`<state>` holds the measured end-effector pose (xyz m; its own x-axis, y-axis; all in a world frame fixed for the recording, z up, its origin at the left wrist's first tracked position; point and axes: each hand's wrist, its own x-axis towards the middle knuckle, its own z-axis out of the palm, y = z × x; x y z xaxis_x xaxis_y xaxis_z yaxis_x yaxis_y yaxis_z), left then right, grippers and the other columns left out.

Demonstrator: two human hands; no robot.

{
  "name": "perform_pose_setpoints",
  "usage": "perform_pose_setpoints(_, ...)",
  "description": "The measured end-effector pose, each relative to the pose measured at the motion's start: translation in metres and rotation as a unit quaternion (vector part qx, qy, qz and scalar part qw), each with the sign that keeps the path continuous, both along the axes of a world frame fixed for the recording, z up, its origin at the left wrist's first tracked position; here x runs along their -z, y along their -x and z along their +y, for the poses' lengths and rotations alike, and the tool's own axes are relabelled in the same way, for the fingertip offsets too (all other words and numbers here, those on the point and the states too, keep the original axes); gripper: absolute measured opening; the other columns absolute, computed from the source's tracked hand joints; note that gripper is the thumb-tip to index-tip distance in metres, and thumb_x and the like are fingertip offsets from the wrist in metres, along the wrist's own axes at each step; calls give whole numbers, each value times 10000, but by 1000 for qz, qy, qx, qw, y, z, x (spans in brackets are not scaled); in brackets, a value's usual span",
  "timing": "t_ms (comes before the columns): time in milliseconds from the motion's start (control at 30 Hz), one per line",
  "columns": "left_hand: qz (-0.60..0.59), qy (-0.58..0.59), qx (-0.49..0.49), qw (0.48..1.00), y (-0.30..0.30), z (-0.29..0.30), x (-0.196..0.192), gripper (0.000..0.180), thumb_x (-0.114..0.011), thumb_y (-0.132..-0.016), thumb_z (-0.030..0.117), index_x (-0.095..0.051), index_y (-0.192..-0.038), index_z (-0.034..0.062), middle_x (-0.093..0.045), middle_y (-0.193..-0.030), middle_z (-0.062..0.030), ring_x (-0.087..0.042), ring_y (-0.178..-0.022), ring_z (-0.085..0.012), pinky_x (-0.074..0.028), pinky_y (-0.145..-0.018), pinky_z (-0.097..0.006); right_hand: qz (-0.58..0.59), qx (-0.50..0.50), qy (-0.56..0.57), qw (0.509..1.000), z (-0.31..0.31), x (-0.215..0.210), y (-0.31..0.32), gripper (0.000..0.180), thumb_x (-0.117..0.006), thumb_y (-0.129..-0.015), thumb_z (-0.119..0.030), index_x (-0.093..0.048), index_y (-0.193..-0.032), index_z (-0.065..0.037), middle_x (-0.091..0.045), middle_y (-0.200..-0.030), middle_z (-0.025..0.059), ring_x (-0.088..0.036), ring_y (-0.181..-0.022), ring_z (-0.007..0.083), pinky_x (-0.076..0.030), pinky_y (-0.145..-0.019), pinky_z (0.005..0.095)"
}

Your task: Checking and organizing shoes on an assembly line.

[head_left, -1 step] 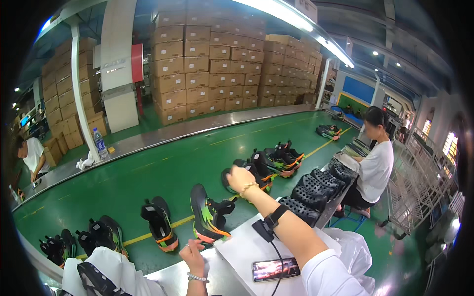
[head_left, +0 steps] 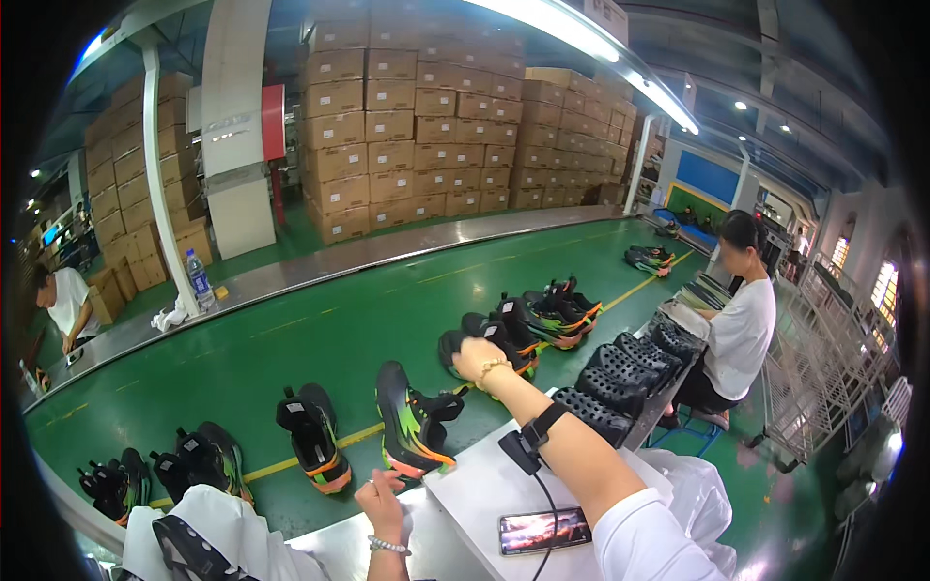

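Observation:
My right hand reaches over the green belt, its fingers closed on the dark toe of a sneaker. That shoe sits at the near end of a cluster of black, green and orange sneakers. Nearer me, another black sneaker with green and orange sides is tilted, its orange sole edge by the white board. Just below it is my left hand, some fingers curled and one stretched toward the shoe; nothing shows in it. To its left stands a single black sneaker with an orange sole.
More sneakers stand at the belt's left. Black perforated clogs line the right side, near a seated co-worker. A phone with a cable across it lies on the white board. Stacked cartons rise beyond the belt.

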<state>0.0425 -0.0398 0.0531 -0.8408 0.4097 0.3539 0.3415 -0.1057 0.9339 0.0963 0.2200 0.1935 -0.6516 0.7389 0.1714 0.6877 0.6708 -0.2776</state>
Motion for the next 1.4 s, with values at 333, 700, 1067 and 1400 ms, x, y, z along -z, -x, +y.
perform_pose_setpoints(333, -168, -99, 55, 979, 13, 3, 25, 345, -397, -941, 216, -602, -863, -50, -583, -587, -57, -513, -498, -116, -449, -563, -250, 146, -80, 504, 847, -33, 71, 55, 470, -562, -822, -420, -610, -1010, 8, -642, -829, 187, -662, -633, 271, -551, -474, 371)
perform_pose_setpoints(700, 17, 134, 281, 950, -12, 11, -19, 552, -492, -886, 92, -266, -1375, -27, -290, -1416, -235, -287, -1304, -312, -213, -1061, -347, 123, -195, 282, 931, -30, 69, 108, 482, -488, -823, -457, -616, -942, -8, -643, -771, 186, -644, -621, 298, -534, -593, 378)
perform_pose_setpoints(1067, 60, 131, 155, 977, 20, 3, 14, 571, -523, -762, 5, -384, -1315, -11, -64, -1496, -178, -127, -1373, -326, -164, -1094, -380, 170, 366, -125, 906, 65, 55, 18, 191, -427, -852, -183, -576, -871, -66, -621, -843, 113, -604, -820, 281, -473, -733, 420)
perform_pose_setpoints(1400, 48, 155, 73, 984, 38, -8, 11, 473, -552, -782, 50, -465, -1243, -10, -127, -1488, -173, -192, -1354, -335, -206, -1077, -382, -144, 243, -116, 952, 74, 100, 8, 432, -631, -763, -351, -545, -1098, -91, -646, -1019, 111, -580, -1034, 261, -263, -1016, 467)
